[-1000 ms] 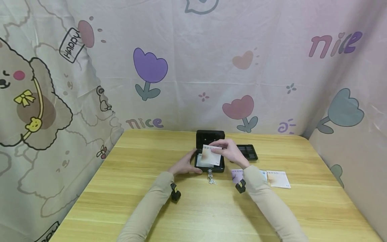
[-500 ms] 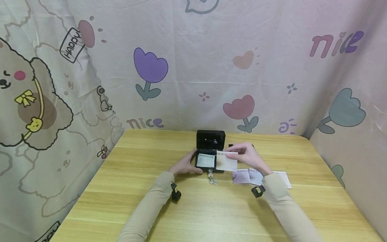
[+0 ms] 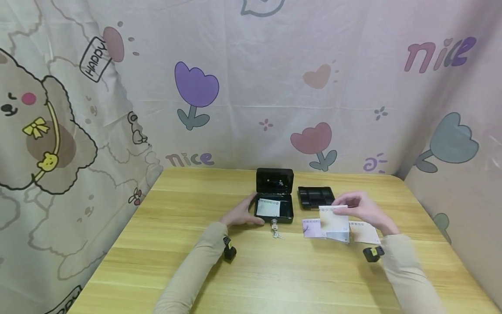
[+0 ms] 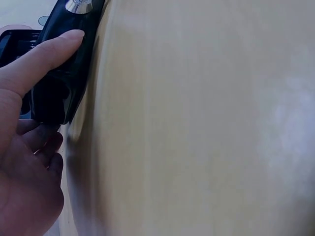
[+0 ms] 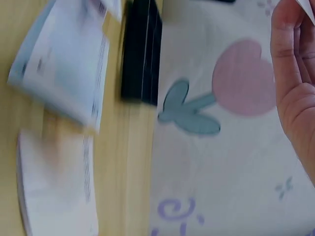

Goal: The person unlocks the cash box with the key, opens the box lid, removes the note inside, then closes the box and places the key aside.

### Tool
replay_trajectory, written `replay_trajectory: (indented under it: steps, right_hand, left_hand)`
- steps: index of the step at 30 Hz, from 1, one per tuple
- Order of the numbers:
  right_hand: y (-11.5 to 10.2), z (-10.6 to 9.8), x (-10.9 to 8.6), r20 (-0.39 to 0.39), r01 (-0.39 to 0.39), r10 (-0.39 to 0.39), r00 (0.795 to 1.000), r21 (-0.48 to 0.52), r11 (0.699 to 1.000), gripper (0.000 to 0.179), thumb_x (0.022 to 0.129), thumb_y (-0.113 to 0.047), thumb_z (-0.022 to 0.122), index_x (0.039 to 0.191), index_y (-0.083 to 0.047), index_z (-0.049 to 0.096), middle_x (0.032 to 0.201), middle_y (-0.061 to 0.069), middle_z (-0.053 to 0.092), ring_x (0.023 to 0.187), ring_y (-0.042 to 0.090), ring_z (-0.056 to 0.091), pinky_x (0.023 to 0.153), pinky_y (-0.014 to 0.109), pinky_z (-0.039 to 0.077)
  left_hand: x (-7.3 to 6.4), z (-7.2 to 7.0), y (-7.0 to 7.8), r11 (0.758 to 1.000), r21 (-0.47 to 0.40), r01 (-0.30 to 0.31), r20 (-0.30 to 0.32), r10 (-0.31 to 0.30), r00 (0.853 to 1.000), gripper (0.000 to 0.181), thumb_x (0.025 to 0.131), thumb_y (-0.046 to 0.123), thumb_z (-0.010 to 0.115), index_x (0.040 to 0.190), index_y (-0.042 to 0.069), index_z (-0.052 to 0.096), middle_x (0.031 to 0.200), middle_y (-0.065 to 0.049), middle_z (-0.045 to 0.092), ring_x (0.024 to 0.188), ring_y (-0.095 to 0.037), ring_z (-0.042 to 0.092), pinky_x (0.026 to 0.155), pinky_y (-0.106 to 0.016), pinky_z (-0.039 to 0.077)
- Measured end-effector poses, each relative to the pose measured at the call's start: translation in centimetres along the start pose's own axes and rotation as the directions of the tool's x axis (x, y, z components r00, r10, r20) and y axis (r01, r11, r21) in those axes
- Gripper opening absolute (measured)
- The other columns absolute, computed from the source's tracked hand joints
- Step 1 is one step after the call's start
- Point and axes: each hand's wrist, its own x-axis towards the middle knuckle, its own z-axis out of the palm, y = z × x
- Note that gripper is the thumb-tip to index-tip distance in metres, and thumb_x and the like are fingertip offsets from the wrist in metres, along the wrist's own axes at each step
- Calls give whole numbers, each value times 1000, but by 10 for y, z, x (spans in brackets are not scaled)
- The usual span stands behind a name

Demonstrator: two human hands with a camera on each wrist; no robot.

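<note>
In the head view a black cash box stands with its lid raised, a pale note pad inside on the left. My left hand grips its left front corner; in the left wrist view the thumb lies on the front wall and the fingers curl at the side. Between thumb and fingers my right hand pinches a cream note pad, above a bluish note pad on the table. A purple note pad and another cream pad lie either side of it.
A black compartment tray rests behind the pads, right of the box. Keys hang from the box's front lock onto the wooden table. A printed curtain closes off the back and sides.
My right hand has carried the cream note pad out of the cash box, rightward to over the pads on the table. The left hand stays on the box.
</note>
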Motion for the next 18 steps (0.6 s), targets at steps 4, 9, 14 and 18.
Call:
replay_trajectory:
  steps: [4, 9, 14, 18]
  right_hand:
    - [11, -18, -15, -32, -60, 60, 998, -4, 998, 16, 87, -6, 75, 100, 4, 71, 85, -11, 72, 72, 7, 64, 66, 22, 55]
    - [31, -42, -33, -87, -155, 155, 984, 4, 988, 19, 89, -7, 74, 102, 5, 68, 86, -9, 72, 76, 5, 65, 70, 20, 55]
    - [53, -64, -51, -148, -208, 196, 969, -68, 976, 26, 93, -13, 72, 110, 7, 70, 93, -22, 71, 84, -1, 64, 73, 16, 51]
    - [66, -77, -61, -206, -264, 234, 950, -130, 956, 32, 93, -22, 72, 112, 4, 72, 95, -29, 68, 88, -8, 61, 74, 12, 47]
  left_hand:
    - [0, 0, 1, 1000, 0, 6, 1, -6, 1000, 116, 77, 32, 88, 162, 5, 13, 169, -18, 17, 155, -37, 21, 128, -52, 21]
    - [0, 0, 3, 1000, -4, 7, 6, -7, 1000, 116, 77, 30, 88, 162, 5, 12, 169, -18, 15, 156, -37, 20, 128, -52, 20]
    - [-1, -1, 5, 1000, -22, -10, 10, 10, 1000, 116, 77, 28, 88, 161, 1, 13, 168, -21, 15, 156, -39, 19, 129, -52, 19]
    - [-2, -1, 6, 1000, -25, -4, 16, 5, 1000, 116, 77, 28, 88, 161, 2, 13, 169, -20, 14, 156, -38, 18, 129, -51, 18]
